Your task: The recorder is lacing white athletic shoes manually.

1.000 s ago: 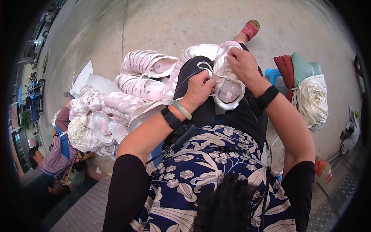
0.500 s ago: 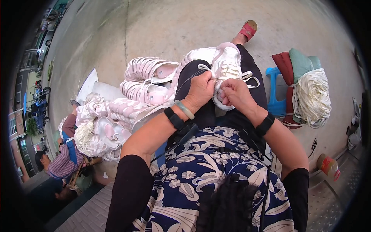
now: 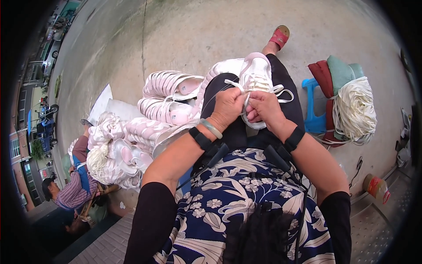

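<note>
On the person's lap lies a white-and-pink sneaker (image 3: 257,81); the left hand (image 3: 228,105) and right hand (image 3: 263,108) meet over its heel end, each grip pinching its white lace (image 3: 281,91); more sneakers (image 3: 169,99) are piled just left.

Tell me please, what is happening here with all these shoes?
A seated person holds a white and pale pink lace-up sneaker on the lap. The left hand and the right hand meet at the shoe's front and pinch its flat white shoelace, which loops out to the right side. To the person's left lies a pile of matching pink and white sneakers. On the right, a bundle of white laces rests on a blue plastic stool.
</note>
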### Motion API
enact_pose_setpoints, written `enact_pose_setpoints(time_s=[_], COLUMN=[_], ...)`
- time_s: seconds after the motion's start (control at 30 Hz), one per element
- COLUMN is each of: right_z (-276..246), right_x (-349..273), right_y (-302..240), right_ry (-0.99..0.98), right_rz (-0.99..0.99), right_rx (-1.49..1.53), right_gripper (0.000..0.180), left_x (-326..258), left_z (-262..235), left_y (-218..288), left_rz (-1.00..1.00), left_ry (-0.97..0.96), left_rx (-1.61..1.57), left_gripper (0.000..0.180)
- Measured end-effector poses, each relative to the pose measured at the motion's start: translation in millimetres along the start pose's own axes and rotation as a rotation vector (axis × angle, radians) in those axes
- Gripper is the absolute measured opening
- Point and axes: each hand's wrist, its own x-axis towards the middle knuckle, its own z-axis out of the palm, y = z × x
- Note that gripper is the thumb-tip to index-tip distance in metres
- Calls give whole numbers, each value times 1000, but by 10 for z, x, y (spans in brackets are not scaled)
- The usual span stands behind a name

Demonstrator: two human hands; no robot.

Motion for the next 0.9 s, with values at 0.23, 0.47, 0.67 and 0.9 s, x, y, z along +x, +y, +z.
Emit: enact_pose_setpoints(time_s=[0.23,0.47,0.67,0.9], right_z=[-26,-10,-42,-114], right_x=[124,177,197,266], right_y=[86,49,44,64], right_ry=[-15,24,-5,-14], right_rz=[-138,-130,-131,-138], right_rx=[-247,-207,-185,-253], right_gripper=[11,13,16,13], left_x=[-21,-47,-53,-6], left_z=[53,72,-27,79], left_y=[136,262,237,113], left_rz=[335,-303,-247,-1], left_ry=[151,61,-101,-104], left_rx=[303,-456,-481,-150], left_gripper=[14,13,8,22])
